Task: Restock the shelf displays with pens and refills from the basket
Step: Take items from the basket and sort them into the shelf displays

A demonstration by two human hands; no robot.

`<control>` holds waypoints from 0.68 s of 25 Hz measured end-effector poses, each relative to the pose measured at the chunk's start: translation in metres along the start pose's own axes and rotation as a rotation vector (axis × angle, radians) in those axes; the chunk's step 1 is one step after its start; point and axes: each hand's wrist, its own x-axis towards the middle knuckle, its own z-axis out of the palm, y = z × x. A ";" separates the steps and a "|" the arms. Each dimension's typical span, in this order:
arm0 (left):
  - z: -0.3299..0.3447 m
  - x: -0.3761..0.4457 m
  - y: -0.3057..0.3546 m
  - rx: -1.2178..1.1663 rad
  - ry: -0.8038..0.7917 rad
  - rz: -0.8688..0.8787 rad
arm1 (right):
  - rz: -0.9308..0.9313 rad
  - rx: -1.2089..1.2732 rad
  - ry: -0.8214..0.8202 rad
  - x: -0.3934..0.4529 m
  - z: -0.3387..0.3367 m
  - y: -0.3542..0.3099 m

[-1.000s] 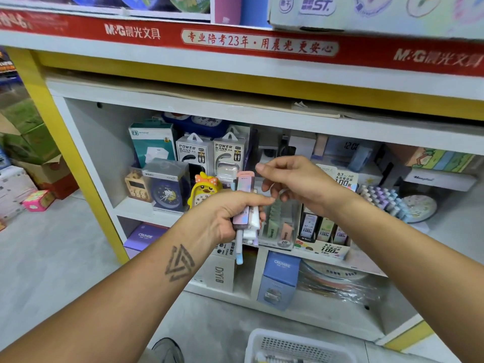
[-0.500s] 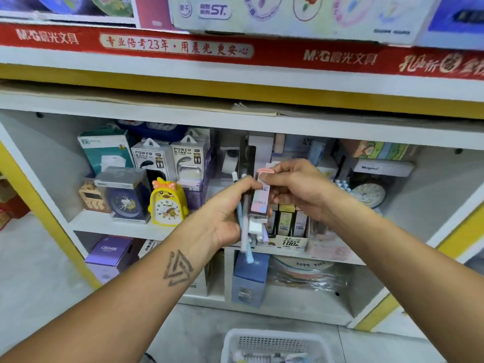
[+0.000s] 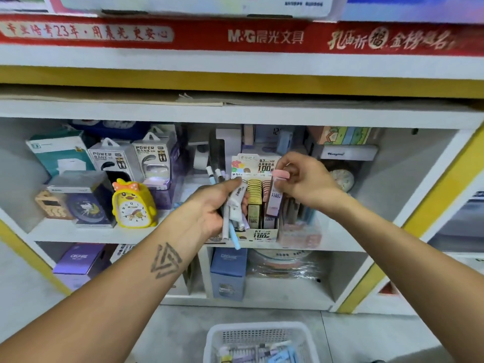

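Left hand (image 3: 214, 208) clenched around a bundle of pens (image 3: 231, 218), just left of the refill display box (image 3: 262, 205). Right hand (image 3: 306, 183) pinches a pink-capped refill case (image 3: 275, 199) upright over that box's right-hand slots. White basket (image 3: 258, 334) on the floor below the box, stock inside.

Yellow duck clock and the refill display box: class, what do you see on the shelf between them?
In the head view, the left hand with its bundle of pens fills the stretch between the yellow duck clock and the refill display box.
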 end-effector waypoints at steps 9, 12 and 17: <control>0.005 -0.003 -0.005 0.012 -0.072 -0.014 | -0.095 -0.270 -0.065 -0.002 0.011 0.000; 0.002 -0.006 -0.005 0.024 -0.109 -0.001 | -0.056 -0.116 -0.028 -0.001 0.013 -0.009; -0.010 -0.014 0.000 0.020 -0.120 0.039 | 0.143 0.506 -0.292 -0.001 0.027 -0.041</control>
